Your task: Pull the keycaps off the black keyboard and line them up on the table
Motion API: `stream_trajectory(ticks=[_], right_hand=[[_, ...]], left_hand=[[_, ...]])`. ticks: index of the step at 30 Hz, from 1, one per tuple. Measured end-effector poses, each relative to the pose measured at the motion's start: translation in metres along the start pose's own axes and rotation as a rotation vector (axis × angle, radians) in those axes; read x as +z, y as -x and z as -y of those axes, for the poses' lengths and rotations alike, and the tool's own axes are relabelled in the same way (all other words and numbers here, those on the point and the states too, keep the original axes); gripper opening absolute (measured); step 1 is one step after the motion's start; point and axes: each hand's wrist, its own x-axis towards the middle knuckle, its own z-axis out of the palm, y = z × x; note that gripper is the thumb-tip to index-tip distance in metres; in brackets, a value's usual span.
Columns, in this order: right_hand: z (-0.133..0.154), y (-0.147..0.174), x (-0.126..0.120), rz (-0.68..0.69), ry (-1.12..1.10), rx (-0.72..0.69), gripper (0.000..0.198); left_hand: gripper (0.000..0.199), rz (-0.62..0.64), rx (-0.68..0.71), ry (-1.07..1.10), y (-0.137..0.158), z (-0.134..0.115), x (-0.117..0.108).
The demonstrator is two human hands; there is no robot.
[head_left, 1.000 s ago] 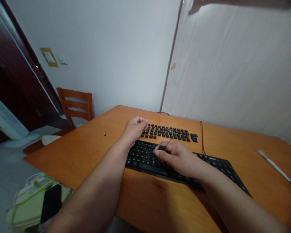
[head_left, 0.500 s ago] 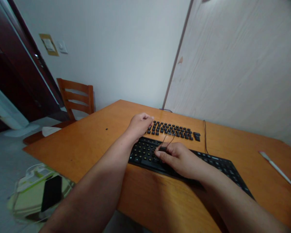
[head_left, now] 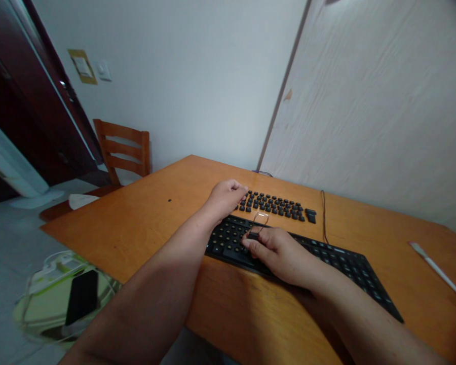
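A black keyboard [head_left: 336, 251] lies on the wooden table, with its left part stripped of keycaps and the bare switches showing. My right hand [head_left: 277, 248] rests over this stripped part, fingers closed round a wire keycap puller [head_left: 265, 218] whose loop points up and away from me. Behind the keyboard, loose black keycaps [head_left: 277, 203] are set out in rows. At the left end of those rows is my left hand [head_left: 228, 195], thumb and fingers pressed together. Whatever it may pinch is hidden from view.
A brush [head_left: 437, 268] lies at the right of the wooden table [head_left: 155, 223]. One small black piece [head_left: 169, 200] sits to the left. The keyboard cable [head_left: 324, 218] runs toward the wall. A chair [head_left: 123, 147] stands at the far left; below is a stool with a phone [head_left: 82, 296].
The whole view has shifted slightly. Both hands stay at nearly the same places over the table, and the puller's wire loop has tilted a little.
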Motion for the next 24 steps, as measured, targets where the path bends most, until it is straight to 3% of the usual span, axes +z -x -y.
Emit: stream_trajectory(ticks=[10,16,24], right_hand=[[-0.001,-0.004,0.012,-0.05,-0.388,0.209,0.022],[0.0,-0.006,0.019,-0.187,-0.333,0.22,0.025],[-0.006,-0.009,0.026,-0.253,-0.294,0.269,0.016]], left_hand=[[0.026,0.032,0.016,-0.043,-0.003,0.005,0.004],[0.023,0.045,0.013,-0.058,-0.002,0.003,0.006],[0.021,0.088,0.006,-0.056,0.001,0.004,0.009]])
